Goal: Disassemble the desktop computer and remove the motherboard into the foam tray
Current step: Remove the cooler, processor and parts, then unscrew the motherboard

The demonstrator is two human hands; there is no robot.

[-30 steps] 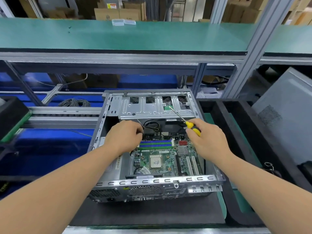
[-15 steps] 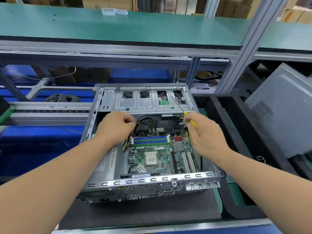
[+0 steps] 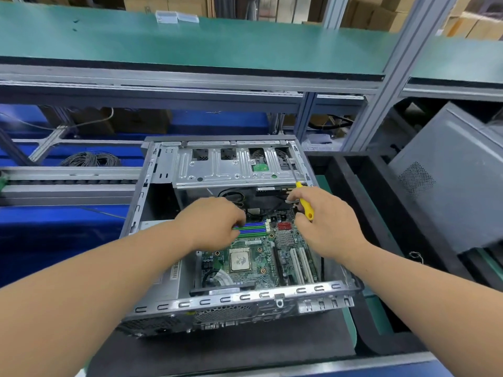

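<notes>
Nearest to me, my two forearms reach in from the bottom corners over the open computer case (image 3: 239,297), which lies on a dark mat (image 3: 223,352) on the bench. The case's rear panel with its vents and ports faces me. Inside it, the motherboard (image 3: 253,257) sits flat on the floor of the case, still mounted, with the bare processor (image 3: 239,259) near its middle, white expansion slots (image 3: 300,265) to the right and blue and green memory slots (image 3: 251,229) just beyond.

My left hand (image 3: 211,223) hovers over the left end of the memory slots, fingers curled down toward the board; I cannot tell whether they are pinching anything, since the fingertips are hidden under the knuckles. My right hand (image 3: 325,223) is closed around a screwdriver (image 3: 304,204) with a yellow handle, its shaft pointing away from me toward the far right corner of the case.

Beyond the hands, black cables (image 3: 234,195) loop under the metal drive cage (image 3: 231,167) that spans the far end of the case.

To the right of the case stands the black foam tray (image 3: 362,186), its walls just beside the case. Further right a grey side panel (image 3: 449,180) leans tilted. On the far left a coil of wire (image 3: 91,159) rests on the blue lower level, and a green shelf (image 3: 190,42) runs across above everything.
</notes>
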